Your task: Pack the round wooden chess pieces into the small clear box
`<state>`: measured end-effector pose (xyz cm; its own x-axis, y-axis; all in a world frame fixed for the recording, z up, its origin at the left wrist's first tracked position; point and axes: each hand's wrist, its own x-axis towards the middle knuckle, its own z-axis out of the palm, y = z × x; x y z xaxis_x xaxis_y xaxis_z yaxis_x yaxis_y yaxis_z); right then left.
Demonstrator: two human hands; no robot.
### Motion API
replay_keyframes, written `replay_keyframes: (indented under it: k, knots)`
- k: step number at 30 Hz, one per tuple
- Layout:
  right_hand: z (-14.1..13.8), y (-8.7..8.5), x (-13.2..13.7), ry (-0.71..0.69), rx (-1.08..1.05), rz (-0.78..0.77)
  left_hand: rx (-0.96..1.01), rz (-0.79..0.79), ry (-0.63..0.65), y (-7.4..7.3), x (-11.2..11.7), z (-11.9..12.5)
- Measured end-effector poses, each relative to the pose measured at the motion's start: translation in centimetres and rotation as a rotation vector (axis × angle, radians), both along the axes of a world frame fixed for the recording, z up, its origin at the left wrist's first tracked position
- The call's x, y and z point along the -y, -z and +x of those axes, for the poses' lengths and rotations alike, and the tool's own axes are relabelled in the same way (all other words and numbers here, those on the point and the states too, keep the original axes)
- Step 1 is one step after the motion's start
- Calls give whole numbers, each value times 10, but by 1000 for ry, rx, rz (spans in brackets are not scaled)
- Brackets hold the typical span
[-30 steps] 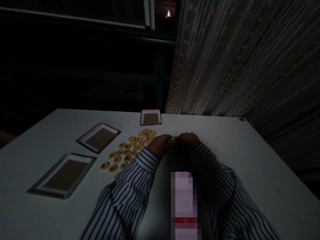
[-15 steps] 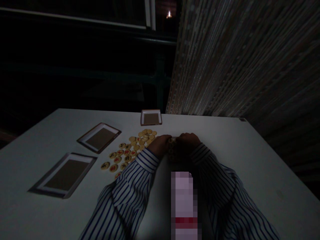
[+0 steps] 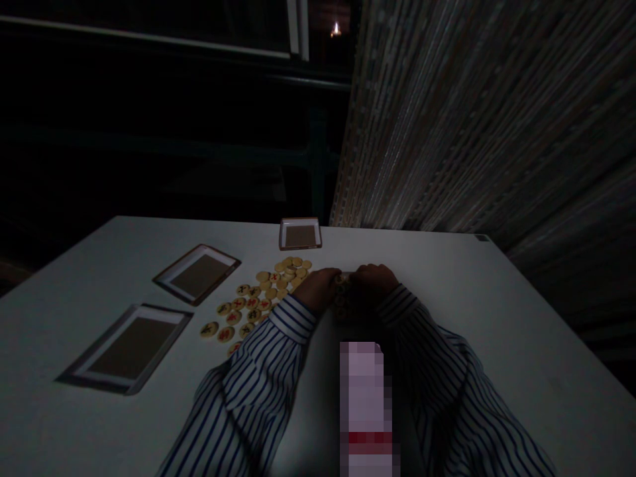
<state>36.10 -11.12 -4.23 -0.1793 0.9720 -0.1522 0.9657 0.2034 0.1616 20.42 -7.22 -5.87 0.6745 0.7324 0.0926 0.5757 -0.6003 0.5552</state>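
Observation:
In deep shadow straight ahead of me lies a small dark tray point(image 3: 342, 321) with a few round xiangqi pieces point(image 3: 340, 301) along its left part. My left hand point(image 3: 322, 289) is closed at its far left side, thumb towards the middle. Opposite it, my right hand point(image 3: 373, 283) is curled over the far right side; its fingertips are lost in the dark. A spread of several wooden xiangqi pieces point(image 3: 252, 303) lies left of my left hand, some showing red or black characters, others plain side up.
On the white table point(image 3: 487, 318) stand a small tray point(image 3: 301, 236) at the back, another tray point(image 3: 197, 273) at the left and a larger-looking tray point(image 3: 132, 348) nearer me. A strand curtain point(image 3: 422, 119) hangs behind the table's right side. The room is dim.
Both hands stay in the same place at the dark tray. The pieces inside show a little differently in the shadow; nothing else has visibly moved.

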Motion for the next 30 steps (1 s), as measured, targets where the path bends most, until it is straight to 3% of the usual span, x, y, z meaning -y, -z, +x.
replay_keyframes:
  k: [8,19,30]
  knots:
    - [7,-8,-1,13,-10,13,-5,-5,9,-3,-1,0]
    - [25,-40,9,161,-3,127,21,22,-93,-10,3,1]
    - [26,-52,19,158,-71,267,213,106,-168,-40,10,-3]
